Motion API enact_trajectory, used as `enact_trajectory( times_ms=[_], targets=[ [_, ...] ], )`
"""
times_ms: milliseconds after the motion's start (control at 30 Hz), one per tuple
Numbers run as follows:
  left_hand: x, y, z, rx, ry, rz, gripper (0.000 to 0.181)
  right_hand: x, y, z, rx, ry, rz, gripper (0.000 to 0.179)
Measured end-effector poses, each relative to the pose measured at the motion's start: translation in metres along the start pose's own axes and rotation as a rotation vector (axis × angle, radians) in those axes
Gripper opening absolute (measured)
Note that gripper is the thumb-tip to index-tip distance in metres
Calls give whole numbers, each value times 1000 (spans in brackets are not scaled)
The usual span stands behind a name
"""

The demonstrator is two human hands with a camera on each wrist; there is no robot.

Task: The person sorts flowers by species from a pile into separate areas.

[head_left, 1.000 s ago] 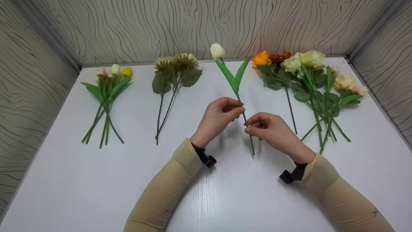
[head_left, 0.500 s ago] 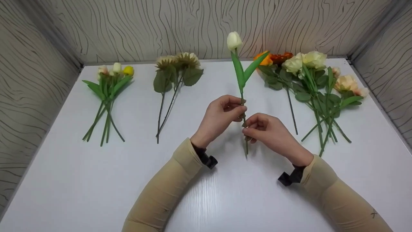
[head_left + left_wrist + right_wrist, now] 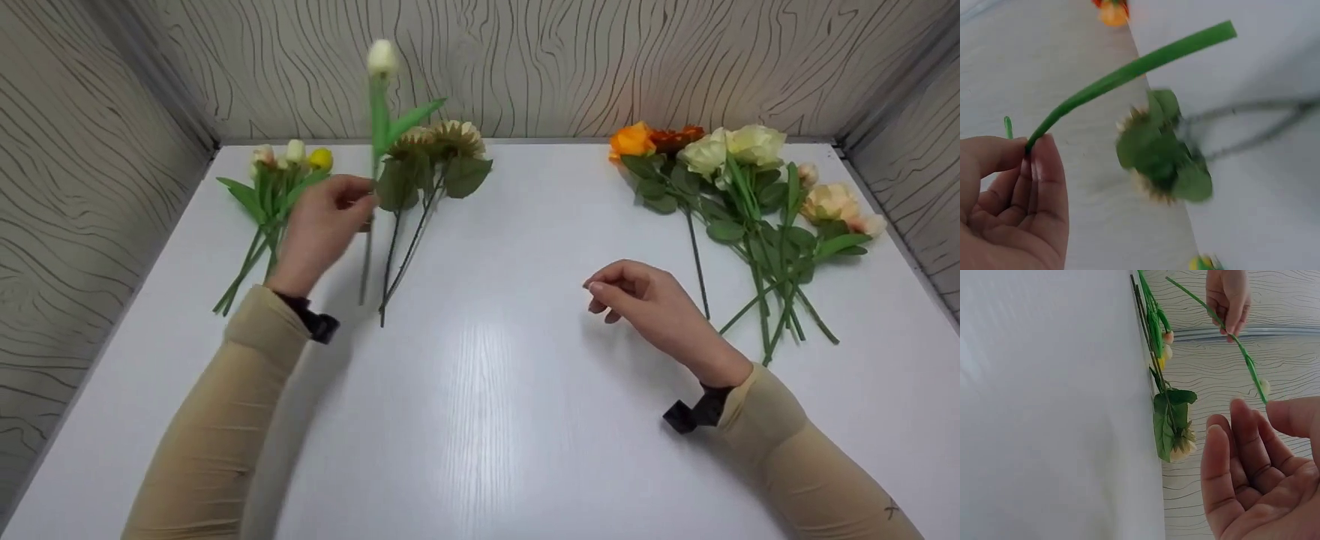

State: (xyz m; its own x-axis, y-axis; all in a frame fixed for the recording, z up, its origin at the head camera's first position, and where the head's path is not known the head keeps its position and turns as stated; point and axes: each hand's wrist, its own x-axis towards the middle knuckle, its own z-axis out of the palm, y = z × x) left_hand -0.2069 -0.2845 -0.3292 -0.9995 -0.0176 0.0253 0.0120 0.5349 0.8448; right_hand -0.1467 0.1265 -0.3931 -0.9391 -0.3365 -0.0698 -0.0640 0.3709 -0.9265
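My left hand [image 3: 321,225] pinches the stem of a white tulip [image 3: 382,58] between thumb and fingers, above the left part of the table. The tulip stands nearly upright, with two long green leaves. Its green stem [image 3: 1129,73] stretches away from the fingertips in the left wrist view. Close beside it lie the cream flowers with brown stems [image 3: 442,161]. Partly behind the left hand is a bunch of tulips [image 3: 259,199] with pink, white and yellow heads. My right hand [image 3: 652,311] hovers over the right-centre of the table, fingers loosely curled, holding nothing.
At the right lies a spread of flowers: an orange one [image 3: 631,141], pale cream ones [image 3: 754,146] and peach ones [image 3: 829,201], with stems pointing toward me. The white table [image 3: 480,420] is bounded by a wood-grain patterned wall [image 3: 540,67] at the back and sides.
The right hand has let go of the tulip stem and stayed near its place. My left hand has carried the white tulip left and away from me, next to the cream flowers.
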Motion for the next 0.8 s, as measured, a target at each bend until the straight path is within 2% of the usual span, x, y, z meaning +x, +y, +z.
enact_trajectory(
  times_ms=[100,167,300,500,667,800],
  targets=[
    [4,-31,-40,139,72,-65,33,1,2,1,-10,-13,9,39],
    [5,-51,-60,220,107,-96,35,2,3,2,-13,-18,14,39],
    [4,-86,-86,336,141,-132,37,3,5,3,-13,-27,18,39],
    [4,-113,-93,361,127,-170,37,1,5,2,10,-28,22,39],
    [4,-122,-91,353,120,-181,37,1,2,3,12,-33,23,38],
    [5,-123,-88,355,115,-193,38,1,1,2,12,-34,28,39]
  ],
)
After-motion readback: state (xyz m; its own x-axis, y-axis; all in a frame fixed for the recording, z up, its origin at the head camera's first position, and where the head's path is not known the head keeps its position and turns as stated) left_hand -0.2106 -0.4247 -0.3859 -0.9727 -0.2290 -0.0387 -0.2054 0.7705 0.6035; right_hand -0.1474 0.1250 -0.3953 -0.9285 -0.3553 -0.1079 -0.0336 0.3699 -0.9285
